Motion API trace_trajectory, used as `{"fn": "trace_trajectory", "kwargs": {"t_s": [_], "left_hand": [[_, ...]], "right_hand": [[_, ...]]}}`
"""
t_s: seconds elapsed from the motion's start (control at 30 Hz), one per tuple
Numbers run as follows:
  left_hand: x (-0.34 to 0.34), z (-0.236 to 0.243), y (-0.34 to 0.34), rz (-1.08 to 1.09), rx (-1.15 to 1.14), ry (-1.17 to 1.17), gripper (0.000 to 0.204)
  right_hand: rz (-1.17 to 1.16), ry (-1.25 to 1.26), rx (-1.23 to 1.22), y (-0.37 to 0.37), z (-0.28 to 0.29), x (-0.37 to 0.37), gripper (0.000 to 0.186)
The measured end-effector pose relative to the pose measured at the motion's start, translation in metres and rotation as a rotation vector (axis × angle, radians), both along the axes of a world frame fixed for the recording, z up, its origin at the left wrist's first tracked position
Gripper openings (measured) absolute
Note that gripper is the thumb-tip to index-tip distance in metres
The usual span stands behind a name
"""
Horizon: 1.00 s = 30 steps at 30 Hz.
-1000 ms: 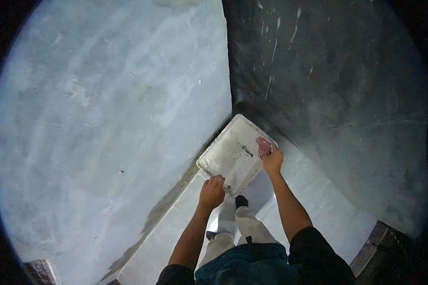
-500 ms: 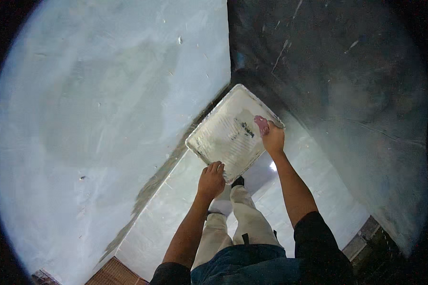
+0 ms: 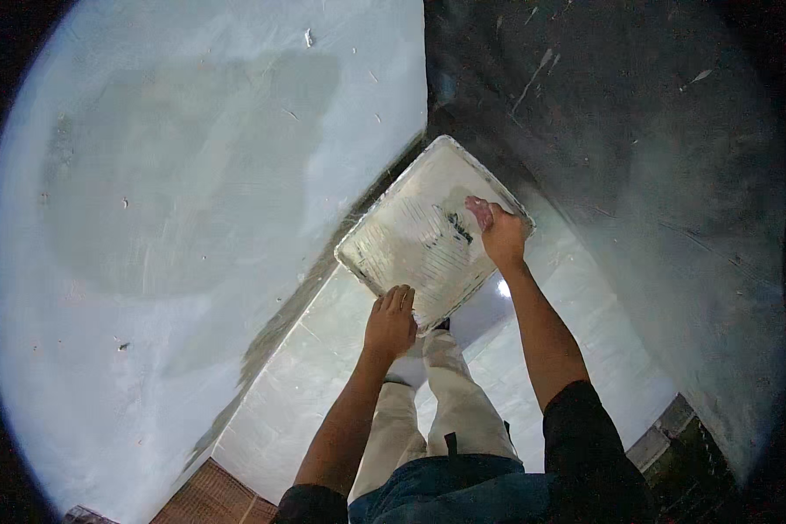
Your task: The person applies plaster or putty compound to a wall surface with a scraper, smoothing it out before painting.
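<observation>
A rectangular off-white paint tray [image 3: 402, 244] with a raised rim, ridged smears and dark streaks is held out in front of me, set diagonally. My left hand [image 3: 393, 319] grips its near rim, fingers curled over the edge and the thumb hidden. In my right hand [image 3: 504, 236], closed near the tray's right corner, is a small flat reddish-pink piece [image 3: 479, 212]. It lies against or just above the tray's surface, beside a dark mark; its exact kind cannot be made out.
A pale wall [image 3: 192, 262] with a large damp-looking grey patch rises on the left, meeting a dark wall [image 3: 603, 113] at a corner beyond the tray. Light, glossy floor [image 3: 568, 297] lies below. Brown brickwork or tiles [image 3: 214, 493] show at the lower left.
Tray and both hands sit slightly higher in the picture. Right hand and pink piece have shifted a little over the tray. Marks on the left wall have spread outward.
</observation>
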<state>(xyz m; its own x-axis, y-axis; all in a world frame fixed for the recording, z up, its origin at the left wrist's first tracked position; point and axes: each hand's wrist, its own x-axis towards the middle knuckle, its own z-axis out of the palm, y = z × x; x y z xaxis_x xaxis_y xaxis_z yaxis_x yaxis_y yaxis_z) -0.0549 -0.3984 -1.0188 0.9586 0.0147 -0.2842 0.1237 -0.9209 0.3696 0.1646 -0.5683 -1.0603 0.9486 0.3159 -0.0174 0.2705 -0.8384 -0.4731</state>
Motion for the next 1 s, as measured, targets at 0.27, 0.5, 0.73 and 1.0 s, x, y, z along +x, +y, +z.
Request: {"fn": "trace_trajectory", "kwargs": {"t_s": [0.27,0.5,0.73,1.0], "left_hand": [[-0.016,-0.002,0.002,0.003,-0.059,0.05,0.055],[-0.029,-0.004,0.001,0.018,-0.051,0.084,0.056],[-0.049,-0.009,0.005,0.041,-0.046,0.082,0.056],[-0.052,-0.008,0.002,0.05,-0.019,0.122,0.056]], "right_hand": [[0.03,0.003,0.024,0.015,0.021,0.005,0.017],[0.128,0.017,-0.024,0.01,0.002,0.028,0.025],[0.117,0.133,0.011,0.003,0.0,0.035,0.044],[0.074,0.201,0.063,-0.01,-0.017,0.035,0.022]]}}
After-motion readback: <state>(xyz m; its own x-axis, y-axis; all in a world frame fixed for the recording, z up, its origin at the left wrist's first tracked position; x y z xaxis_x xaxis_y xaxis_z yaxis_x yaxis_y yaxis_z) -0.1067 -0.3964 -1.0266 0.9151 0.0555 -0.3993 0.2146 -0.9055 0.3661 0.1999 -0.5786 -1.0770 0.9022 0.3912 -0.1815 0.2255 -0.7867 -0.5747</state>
